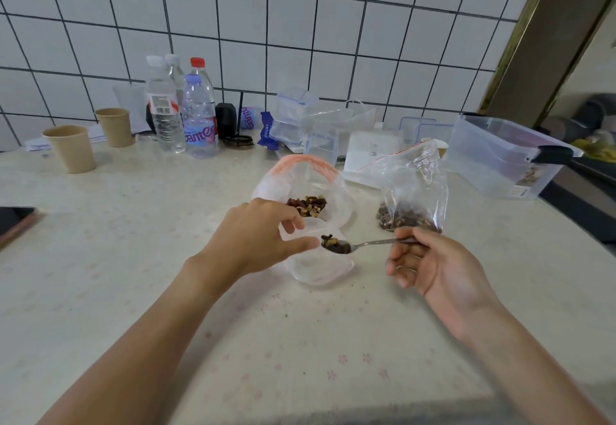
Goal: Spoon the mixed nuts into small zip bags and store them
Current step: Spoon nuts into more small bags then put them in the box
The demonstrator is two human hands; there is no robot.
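- The tabletop [140,291], pale with faint pink flowers, runs back to a white tiled wall [300,24].
- At its far right corner we see a clear storage box [500,158] with a black latch, tilted, well apart from our hands.
- Along the far edge, left of centre, stand several water bottles [186,114]; two paper cups [71,148] sit nearer the far left corner.
- Behind the work spot lies a heap of empty zip bags [300,118] and clear packaging.
- A large bag with a pink seal [305,164] lies open in the middle of the tabletop, mixed nuts [306,205] showing in it, just beyond our left hand.
- To its right a partly filled small bag [413,191] stands upright, nuts at its bottom, directly behind our right hand.
- Our left hand [256,241] pinches the mouth of a small zip bag [316,264] between thumb and curled fingers, holding it open; the hand hides part of the large bag.
- Our right hand [430,264] has its fingers curled round the handle of a spoon [363,244], whose bowl, heaped with nuts, is over the small bag's mouth, touching the left thumb tip.
- A dark phone [15,221] lies at the left edge.
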